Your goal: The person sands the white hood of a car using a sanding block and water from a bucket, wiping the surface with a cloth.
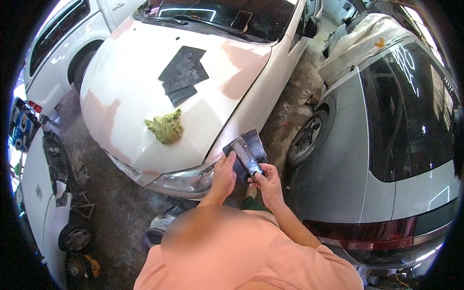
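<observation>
In front of my body, between the white car's headlight and the grey car, I hold a dark sheet of sandpaper (pixel 257 143) with a narrow grey-blue sanding block (pixel 245 154) lying across it. My left hand (pixel 223 178) is closed on the sheet's left edge, thumb on top. My right hand (pixel 269 185) pinches the block's lower end; its thumb presses on top, and the fingers beneath are partly hidden. More black sandpaper sheets (pixel 180 72) lie overlapping on the white hood (pixel 140 72). Nearer me on that hood is a crumpled yellow-green cloth (pixel 166 126).
Pinkish-brown patches mark the hood. The white car's headlight (pixel 186 180) is close to my left hand. A grey car (pixel 333 169) stands close on the right, partly draped with a plastic sheet (pixel 365 41). At left are another white vehicle (pixel 63 63) and a white car part (pixel 36 188).
</observation>
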A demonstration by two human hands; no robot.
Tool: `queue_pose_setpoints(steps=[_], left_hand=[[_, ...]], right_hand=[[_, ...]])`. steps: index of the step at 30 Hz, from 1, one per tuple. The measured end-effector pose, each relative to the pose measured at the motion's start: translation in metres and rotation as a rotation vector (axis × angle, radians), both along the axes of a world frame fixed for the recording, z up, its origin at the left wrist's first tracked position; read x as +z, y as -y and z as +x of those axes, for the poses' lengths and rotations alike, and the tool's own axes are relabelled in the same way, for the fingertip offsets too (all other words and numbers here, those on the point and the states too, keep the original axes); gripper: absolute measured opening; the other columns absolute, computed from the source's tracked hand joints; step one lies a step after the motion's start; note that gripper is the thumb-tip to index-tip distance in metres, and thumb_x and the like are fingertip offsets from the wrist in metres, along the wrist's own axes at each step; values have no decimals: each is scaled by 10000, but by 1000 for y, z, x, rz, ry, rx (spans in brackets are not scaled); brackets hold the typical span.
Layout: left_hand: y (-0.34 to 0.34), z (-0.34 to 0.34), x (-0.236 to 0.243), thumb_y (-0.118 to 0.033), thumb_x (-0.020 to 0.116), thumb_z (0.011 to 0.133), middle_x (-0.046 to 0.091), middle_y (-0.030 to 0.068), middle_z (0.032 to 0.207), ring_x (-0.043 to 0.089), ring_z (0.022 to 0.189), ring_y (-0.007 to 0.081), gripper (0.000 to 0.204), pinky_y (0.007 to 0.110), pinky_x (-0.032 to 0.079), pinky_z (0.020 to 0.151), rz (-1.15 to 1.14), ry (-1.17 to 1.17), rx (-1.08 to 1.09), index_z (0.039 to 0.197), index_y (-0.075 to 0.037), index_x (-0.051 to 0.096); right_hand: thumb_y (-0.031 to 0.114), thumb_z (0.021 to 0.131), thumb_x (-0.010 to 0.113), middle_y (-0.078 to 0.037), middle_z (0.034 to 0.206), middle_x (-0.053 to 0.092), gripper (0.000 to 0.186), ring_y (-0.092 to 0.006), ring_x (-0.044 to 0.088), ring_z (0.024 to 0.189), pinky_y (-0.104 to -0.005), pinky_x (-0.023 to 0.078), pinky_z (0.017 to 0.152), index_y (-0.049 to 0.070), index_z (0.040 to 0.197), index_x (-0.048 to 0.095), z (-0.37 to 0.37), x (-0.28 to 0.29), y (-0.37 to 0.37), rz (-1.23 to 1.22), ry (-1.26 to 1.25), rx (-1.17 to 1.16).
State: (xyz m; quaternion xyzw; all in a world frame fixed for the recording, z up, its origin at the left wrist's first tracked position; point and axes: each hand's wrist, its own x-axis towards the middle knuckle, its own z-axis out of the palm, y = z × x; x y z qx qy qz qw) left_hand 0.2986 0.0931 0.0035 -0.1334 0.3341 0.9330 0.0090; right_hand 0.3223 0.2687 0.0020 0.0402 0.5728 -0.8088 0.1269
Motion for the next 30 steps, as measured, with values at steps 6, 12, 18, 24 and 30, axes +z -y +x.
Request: queue_pose_setpoints(steps=[6, 12, 18, 24, 30], left_hand=[[-7, -7, 3, -230, 575, 1117, 736, 20, 1129, 683, 961, 114, 237, 294, 548, 890, -9, -3, 11, 1247, -65, 684], [-18, -22, 4, -228, 577, 1116, 725, 20, 1135, 671, 986, 128, 239, 323, 547, 907, 7, -56, 14, 1244, -50, 672], [-24, -44, -9, -112, 662, 1045, 710, 36, 1164, 651, 1035, 130, 189, 305, 502, 972, -175, -146, 70, 1215, -30, 647], [-26, -87, 8, -111, 619, 1069, 704, 69, 1205, 683, 1069, 184, 257, 366, 558, 975, -96, -85, 99, 1313, -39, 591], [-38, -162, 24, -152, 575, 1099, 693, 72, 1204, 687, 1086, 210, 264, 414, 575, 982, -152, -81, 46, 1348, -67, 557]], right_hand=[[104, 1033, 677, -92, 1211, 621, 362, -201, 722, 921, -325, 617, 761, 62, 1345, 497, -3, 3, 0, 37, -13, -30], [108, 1032, 678, -88, 1194, 619, 367, -203, 725, 891, -319, 623, 716, 62, 1345, 493, -14, 7, -1, 43, -7, -37], [129, 1006, 725, -117, 1288, 559, 466, -198, 714, 933, -327, 622, 751, 64, 1377, 452, -38, -7, -7, 139, -21, -74], [113, 941, 801, -143, 1333, 519, 758, -192, 658, 1103, -333, 565, 945, 14, 1530, 333, -109, -27, -32, 14, -91, -57], [127, 946, 804, -78, 1217, 684, 565, -129, 659, 1076, -341, 557, 935, -2, 1438, 557, -188, 5, -41, 55, -250, 143]])
